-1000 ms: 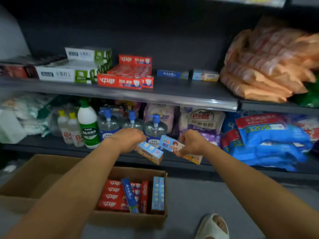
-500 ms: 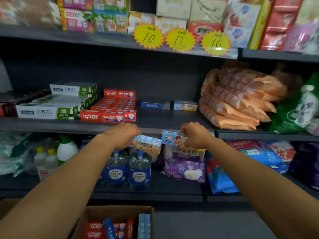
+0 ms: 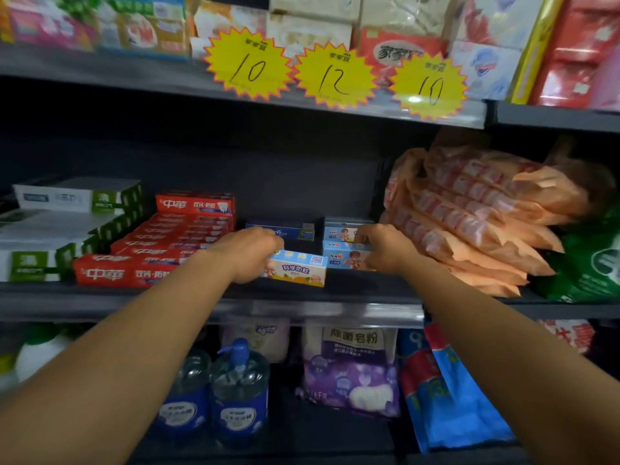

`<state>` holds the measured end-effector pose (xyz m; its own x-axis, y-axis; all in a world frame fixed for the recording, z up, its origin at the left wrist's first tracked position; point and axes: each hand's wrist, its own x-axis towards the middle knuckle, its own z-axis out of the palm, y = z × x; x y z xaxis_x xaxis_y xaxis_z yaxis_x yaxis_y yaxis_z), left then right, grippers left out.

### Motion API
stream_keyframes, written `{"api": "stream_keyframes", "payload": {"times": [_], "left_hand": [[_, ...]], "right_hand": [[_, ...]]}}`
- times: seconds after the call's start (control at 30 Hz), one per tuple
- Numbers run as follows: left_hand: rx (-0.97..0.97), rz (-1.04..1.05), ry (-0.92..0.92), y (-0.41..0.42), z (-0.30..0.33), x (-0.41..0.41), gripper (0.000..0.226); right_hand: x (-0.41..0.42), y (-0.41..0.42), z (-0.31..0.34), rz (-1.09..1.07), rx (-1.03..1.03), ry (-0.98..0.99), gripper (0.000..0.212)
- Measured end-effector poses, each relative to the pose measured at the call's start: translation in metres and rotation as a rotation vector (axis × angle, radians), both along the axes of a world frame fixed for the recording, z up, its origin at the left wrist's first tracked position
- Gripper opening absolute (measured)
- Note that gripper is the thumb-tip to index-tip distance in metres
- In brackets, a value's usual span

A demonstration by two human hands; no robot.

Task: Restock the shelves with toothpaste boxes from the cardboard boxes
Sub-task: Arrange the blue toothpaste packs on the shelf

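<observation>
- Left hand (image 3: 250, 255) gripping box (image 3: 298, 268) by its near end, far end jutting past fingers.
- Right hand (image 3: 385, 248) pinching second box (image 3: 345, 256), stock just beyond fingertips.
- Light, stiff card, probably crushable: best held by long edges.

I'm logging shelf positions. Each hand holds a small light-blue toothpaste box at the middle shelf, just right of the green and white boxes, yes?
Not quite. The head view shows the left hand and right hand each holding a small light-blue toothpaste box at the middle shelf, but just right of the red boxes; the green and white boxes lie further left.
</observation>
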<state>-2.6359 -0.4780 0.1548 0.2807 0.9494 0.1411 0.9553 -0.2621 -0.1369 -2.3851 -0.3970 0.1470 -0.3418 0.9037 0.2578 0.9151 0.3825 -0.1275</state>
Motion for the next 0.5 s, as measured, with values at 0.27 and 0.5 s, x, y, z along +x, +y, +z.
{"api": "stream_keyframes", "payload": {"times": [0.27,0.5], "left_hand": [[-0.027,0.026,-0.018,0.084,-0.015,0.009,0.022],[-0.052,0.036,-0.033,0.128,-0.034,0.017,0.029]], "right_hand": [[-0.003,0.091,-0.023,-0.04,-0.06,-0.03,0.044],[-0.006,0.149,-0.043,-0.054,-0.096,-0.019,0.048]]}}
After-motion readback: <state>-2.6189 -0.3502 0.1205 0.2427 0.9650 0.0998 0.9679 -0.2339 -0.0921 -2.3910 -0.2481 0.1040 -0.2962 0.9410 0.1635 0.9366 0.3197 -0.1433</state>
